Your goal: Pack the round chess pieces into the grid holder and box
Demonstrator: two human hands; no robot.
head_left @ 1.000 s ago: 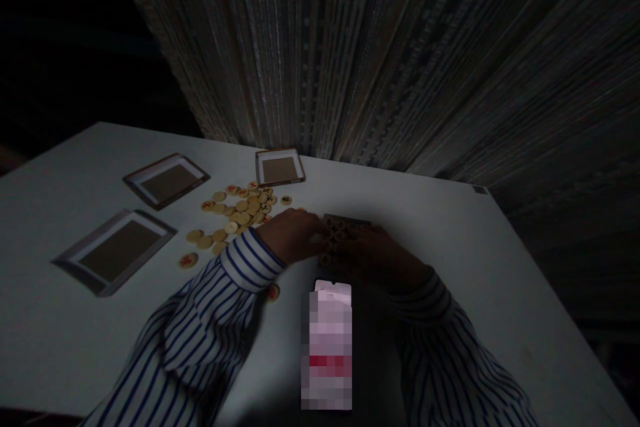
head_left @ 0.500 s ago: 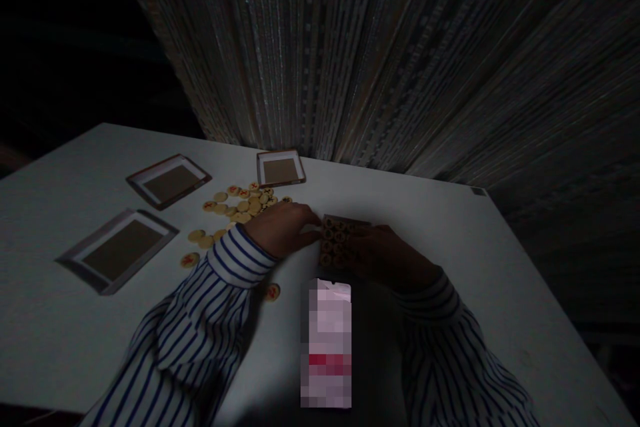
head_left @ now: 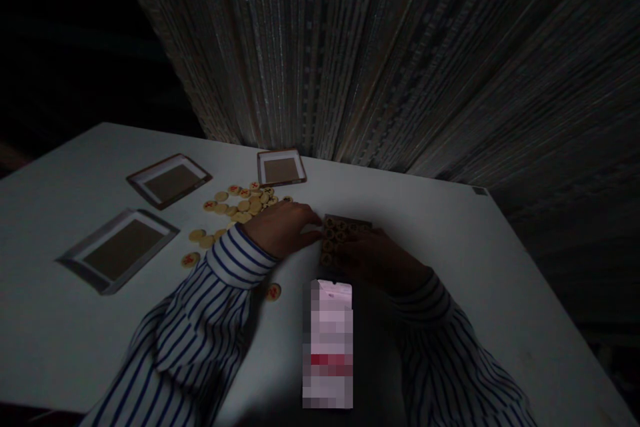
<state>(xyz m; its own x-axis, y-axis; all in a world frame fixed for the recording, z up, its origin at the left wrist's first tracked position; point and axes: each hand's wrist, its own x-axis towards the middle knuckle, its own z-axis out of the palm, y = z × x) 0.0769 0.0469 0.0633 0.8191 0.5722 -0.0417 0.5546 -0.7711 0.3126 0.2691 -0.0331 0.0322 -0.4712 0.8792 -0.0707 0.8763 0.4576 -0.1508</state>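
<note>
A small dark box (head_left: 345, 227) with round wooden game pieces packed in rows sits in the middle of the white table (head_left: 450, 240). My left hand (head_left: 283, 227) rests against the box's left side, fingers curled toward it. My right hand (head_left: 377, 257) lies over the box's near right part, fingers bent on the pieces; what they pinch is hidden in the dark. A loose pile of pale round pieces (head_left: 245, 203) with red marks lies just left of my left hand. Both arms wear striped sleeves.
Three shallow box halves lie on the table: one at the left (head_left: 120, 247), one behind it (head_left: 169, 179), one at the back (head_left: 280, 168). A phone (head_left: 327, 343) lies near the front edge. A single piece (head_left: 273, 291) lies beside it. A stacked cardboard wall (head_left: 375, 47) rises behind.
My left hand drew back slightly to the left of the box. My right hand shifted a little over the pieces in the box. The view barely moved.
</note>
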